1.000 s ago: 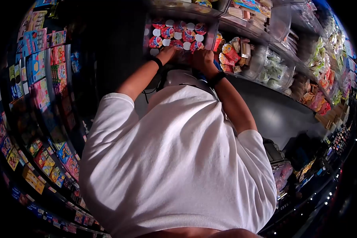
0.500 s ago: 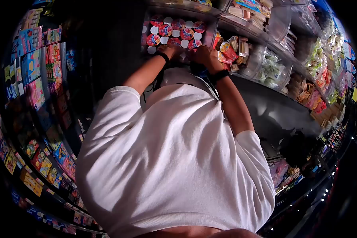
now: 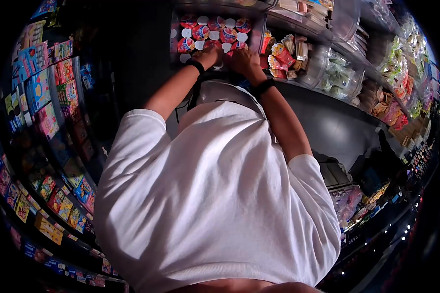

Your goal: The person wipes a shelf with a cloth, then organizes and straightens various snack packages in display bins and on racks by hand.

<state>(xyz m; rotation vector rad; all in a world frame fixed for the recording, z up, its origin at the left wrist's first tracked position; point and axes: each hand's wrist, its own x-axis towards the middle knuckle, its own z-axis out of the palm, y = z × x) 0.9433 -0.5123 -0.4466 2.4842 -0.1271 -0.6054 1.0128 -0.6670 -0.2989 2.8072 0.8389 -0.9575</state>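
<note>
The left hand [image 3: 208,59] and right hand [image 3: 244,61], whose grip cannot be told from this angle, lie at the six-o'clock side of a bin [image 3: 259,36] at twelve o'clock, where red packs [image 3: 200,32] alternate with white discs [image 3: 214,35], an offset arrangement that probably lets the rows nest closely.

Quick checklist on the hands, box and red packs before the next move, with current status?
1. Left hand at the box's near side: ok.
2. Right hand at that side too: ok.
3. Red packs and white discs visible inside: ok.
4. Front packs fully in view: not ok, the hands partly cover them.
5. Firm finger hold: cannot tell, fingertips unclear.
6. Neighbouring packets outside the box, to its right: ok.
</note>
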